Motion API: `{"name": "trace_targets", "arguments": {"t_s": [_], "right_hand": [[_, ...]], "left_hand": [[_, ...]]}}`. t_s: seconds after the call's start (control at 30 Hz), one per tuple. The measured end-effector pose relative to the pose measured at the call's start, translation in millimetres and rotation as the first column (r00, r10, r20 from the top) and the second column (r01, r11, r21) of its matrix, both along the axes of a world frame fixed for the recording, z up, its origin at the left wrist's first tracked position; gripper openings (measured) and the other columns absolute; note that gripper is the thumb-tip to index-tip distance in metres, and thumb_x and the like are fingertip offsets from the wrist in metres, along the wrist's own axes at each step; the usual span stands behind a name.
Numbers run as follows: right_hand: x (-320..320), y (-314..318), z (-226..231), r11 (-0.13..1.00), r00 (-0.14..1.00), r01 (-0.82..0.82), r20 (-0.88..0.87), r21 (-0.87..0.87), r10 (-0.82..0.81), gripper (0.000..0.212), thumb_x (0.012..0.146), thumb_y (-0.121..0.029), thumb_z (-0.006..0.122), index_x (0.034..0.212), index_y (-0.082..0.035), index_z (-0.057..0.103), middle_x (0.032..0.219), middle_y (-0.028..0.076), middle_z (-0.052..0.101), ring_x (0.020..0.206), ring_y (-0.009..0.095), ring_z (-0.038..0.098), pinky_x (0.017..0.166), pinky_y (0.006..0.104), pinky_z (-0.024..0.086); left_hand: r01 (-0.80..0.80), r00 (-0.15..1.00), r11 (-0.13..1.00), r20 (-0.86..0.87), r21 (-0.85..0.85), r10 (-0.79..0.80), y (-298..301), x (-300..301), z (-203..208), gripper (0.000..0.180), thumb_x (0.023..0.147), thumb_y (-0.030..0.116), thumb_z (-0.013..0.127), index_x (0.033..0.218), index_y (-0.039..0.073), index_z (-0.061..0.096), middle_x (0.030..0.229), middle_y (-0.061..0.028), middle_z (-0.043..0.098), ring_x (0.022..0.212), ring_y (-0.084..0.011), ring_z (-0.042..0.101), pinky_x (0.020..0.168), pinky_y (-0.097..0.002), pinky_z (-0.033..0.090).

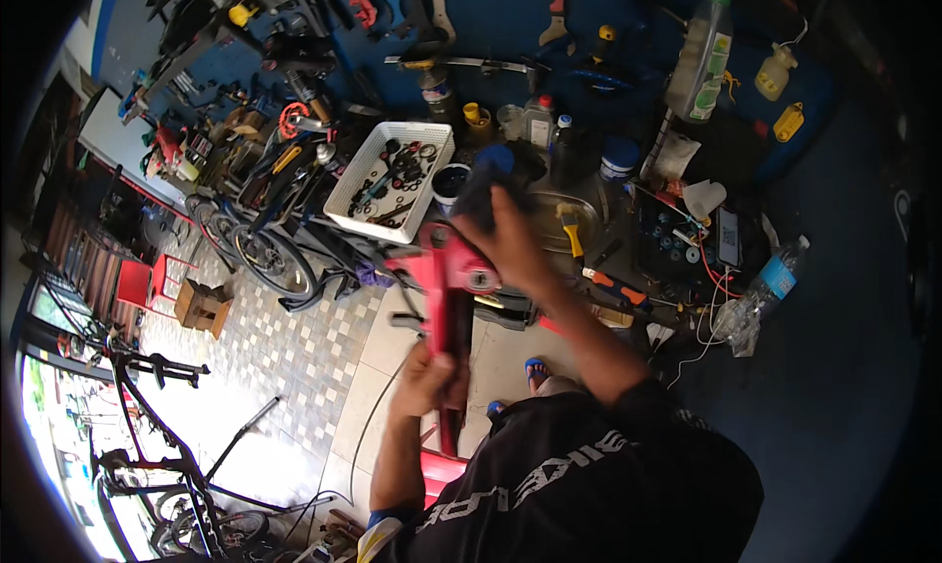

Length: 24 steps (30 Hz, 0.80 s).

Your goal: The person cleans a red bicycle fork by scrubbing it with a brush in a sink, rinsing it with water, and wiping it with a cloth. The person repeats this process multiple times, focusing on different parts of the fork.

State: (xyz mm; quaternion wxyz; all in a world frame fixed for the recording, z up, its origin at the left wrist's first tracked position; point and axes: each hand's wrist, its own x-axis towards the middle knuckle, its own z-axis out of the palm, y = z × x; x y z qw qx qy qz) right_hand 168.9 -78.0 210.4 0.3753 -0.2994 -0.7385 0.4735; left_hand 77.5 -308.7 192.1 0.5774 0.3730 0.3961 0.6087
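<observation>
My left hand (424,378) is wrapped round a red bicycle frame (432,283) in front of me. The frame stands roughly upright, with a round metal-centred joint on its right side and a ring-shaped opening at its top. It is slightly blurred. My right hand (510,237) is closed on a dark rag (479,198), just above and to the right of the joint. The rag's exact shape is smeared, and whether it touches the frame I cannot tell.
Beyond the frame, a white tray (345,208) of small bike parts sits on the cluttered bench. A yellow-handled brush (572,231) lies in a metal pan at right, near bottles and a phone (727,237). Tools hang on the blue wall; bicycles (270,262) stand at left.
</observation>
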Motion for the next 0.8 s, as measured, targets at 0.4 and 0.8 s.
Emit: {"name": "trace_targets", "arguments": {"t_s": [0.4, 0.8], "right_hand": [[-104, -99, -44, 0.888, 0.876, -0.441, -0.152, 0.132, 0.458, 0.046, 0.096, -0.046, 0.063, 0.099, -0.001, 0.068, 0.083, 0.019, 0.07, 0.085, 0.036, 0.071, 0.073, 0.0404, 0.052], [-128, -144, -35, 0.92, 0.863, -0.333, -0.326, 0.206, 0.385, 0.04, 0.095, -0.04, 0.069, 0.113, -0.004, 0.067, 0.09, 0.013, 0.072, 0.086, 0.025, 0.071, 0.078, 0.0345, 0.053]], "left_hand": [[-0.234, 0.96, 0.972, -0.167, -0.033, 0.225, -134, -5, -13, 0.045, 0.098, 0.045, 0.061, 0.082, 0.005, 0.05, 0.056, -0.0022, 0.049, 0.043, -0.0095, 0.047, 0.041, -0.0247, 0.037], [-0.297, 0.907, 0.955, -0.316, -0.012, 0.278, -141, 7, -4, 0.045, 0.099, 0.044, 0.061, 0.081, 0.004, 0.051, 0.056, -0.0026, 0.051, 0.043, -0.01, 0.048, 0.041, -0.025, 0.038]]}}
